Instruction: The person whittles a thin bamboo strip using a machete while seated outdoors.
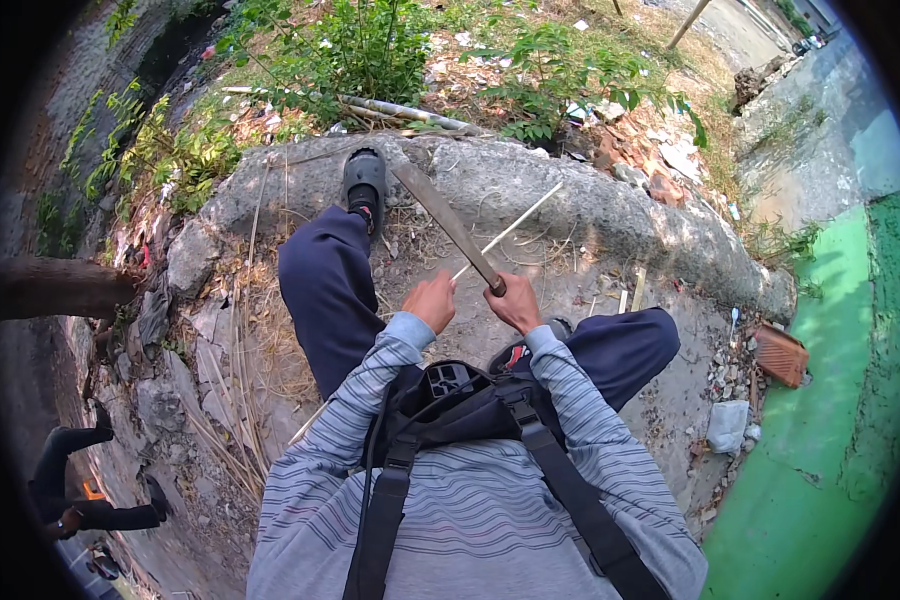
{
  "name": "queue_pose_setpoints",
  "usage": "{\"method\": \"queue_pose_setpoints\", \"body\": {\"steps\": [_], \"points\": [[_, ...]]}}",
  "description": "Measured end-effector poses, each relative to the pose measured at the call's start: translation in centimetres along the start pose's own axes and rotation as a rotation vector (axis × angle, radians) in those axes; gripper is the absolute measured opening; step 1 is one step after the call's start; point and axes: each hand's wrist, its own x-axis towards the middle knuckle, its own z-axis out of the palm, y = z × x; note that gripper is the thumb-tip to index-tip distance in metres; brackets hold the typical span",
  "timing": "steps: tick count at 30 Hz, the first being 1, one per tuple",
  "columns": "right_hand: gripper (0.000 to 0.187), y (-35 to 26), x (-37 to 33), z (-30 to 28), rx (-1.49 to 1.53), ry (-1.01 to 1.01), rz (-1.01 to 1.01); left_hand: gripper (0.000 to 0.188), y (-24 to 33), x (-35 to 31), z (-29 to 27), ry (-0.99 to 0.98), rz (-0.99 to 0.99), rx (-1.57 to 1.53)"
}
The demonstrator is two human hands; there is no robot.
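Note:
My right hand (514, 303) is wrapped round the handle of a machete (440, 214). Its long, dull brownish blade slants away to the upper left. Between the fingers of my left hand (432, 301) is one end of a thin pale bamboo strip (526, 217), which slopes up to the right. Strip and blade cross just in front of my hands, the blade seemingly over the strip; whether they touch I cannot tell. My hands are close together but apart, above my lap.
Long thin strips (232, 400) lie on the ground at my left, and short pale pieces (638, 290) at the right. A rough concrete ledge (530, 180) curves ahead, with my left shoe (365, 180) against it. Another person (80, 480) sits at the far left. A terracotta-coloured container (780, 355) lies beside the green surface.

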Motion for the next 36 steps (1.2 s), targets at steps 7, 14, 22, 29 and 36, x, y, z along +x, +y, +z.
{"method": "queue_pose_setpoints", "body": {"steps": [7,14,22,29,36], "points": [[0.021,0.0,-0.4,-0.1,-0.059,0.027,-0.027,0.027,-1.3,-0.1,0.9,-0.01,0.045,-0.008],[0.023,0.4,-0.1,1.2,-0.04,0.004,0.032,0.026,-1.4,-0.1,0.7,-0.009,-0.003,0.02],[0.025,2.4,1.5,-0.1,-0.01,0.038,0.035,0.026,-1.9,-1.9,-0.4,-0.018,0.075,0.029],[0.026,2.0,0.1,1.8,-0.036,-0.048,0.019,0.024,-1.4,-1.6,0.1,-0.002,0.053,0.068],[0.031,9.4,2.8,-0.9,0.12,0.138,0.276,0.024,-2.2,-3.9,-3.9,-0.036,0.066,0.041]]}}
